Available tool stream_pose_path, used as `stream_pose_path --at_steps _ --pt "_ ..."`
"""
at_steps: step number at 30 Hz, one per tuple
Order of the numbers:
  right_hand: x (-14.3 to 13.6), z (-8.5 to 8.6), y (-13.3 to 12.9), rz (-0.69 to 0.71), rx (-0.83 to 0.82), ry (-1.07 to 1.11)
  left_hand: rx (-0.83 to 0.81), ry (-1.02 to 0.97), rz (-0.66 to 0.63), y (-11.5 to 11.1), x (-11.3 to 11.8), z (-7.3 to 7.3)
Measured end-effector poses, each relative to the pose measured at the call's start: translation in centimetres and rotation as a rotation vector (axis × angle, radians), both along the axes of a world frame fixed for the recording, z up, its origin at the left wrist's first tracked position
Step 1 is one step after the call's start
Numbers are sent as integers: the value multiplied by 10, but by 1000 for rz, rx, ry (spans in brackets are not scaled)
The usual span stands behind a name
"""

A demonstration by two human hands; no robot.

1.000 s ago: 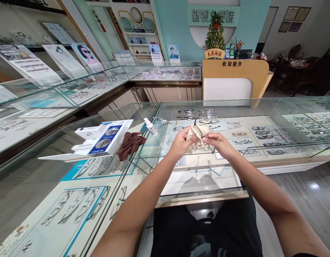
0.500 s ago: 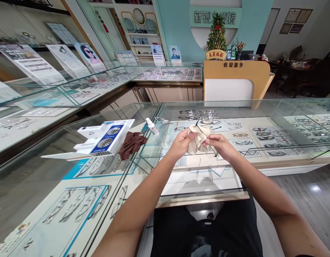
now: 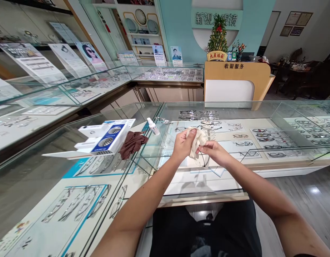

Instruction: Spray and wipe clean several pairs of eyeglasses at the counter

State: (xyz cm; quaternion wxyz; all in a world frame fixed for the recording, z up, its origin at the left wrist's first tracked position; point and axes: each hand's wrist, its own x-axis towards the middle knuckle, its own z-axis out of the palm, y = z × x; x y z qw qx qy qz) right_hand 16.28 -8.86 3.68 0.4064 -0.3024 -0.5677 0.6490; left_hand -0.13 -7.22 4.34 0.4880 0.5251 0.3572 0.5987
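Cream cloth [image 3: 197, 140] sits bunched between your two hands above the glass desk [image 3: 181, 185], wrapped around a pair of dark-framed glasses [image 3: 204, 159]. Your left hand [image 3: 183, 143] clenches the cloth from the side, fingers closed on it; your right hand [image 3: 211, 151] pinches the glasses' frame just beside it. A brown cloth [image 3: 133, 142], spray bottle [image 3: 153, 126] and boxes [image 3: 104, 137] lie to your left.
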Motion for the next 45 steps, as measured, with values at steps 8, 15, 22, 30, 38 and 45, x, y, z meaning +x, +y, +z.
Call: stream_pose_path --at_steps 8,15,22,30,38,45 --pt "17 12 8 -124 75 115 -6 -181 137 31 -12 -16" --pt "26 34 12 -84 60 154 106 89 36 23 -16 -14" --pt "25 94 30 -34 252 20 378 476 88 -3 -5 -14" --pt "23 150 19 26 510 -265 842 477 633 19 -48 56" --pt "31 164 10 33 549 -297 1183 746 405 17 -47 126" --pt "39 166 -6 7 617 -388 1138 754 353 4 -41 132"
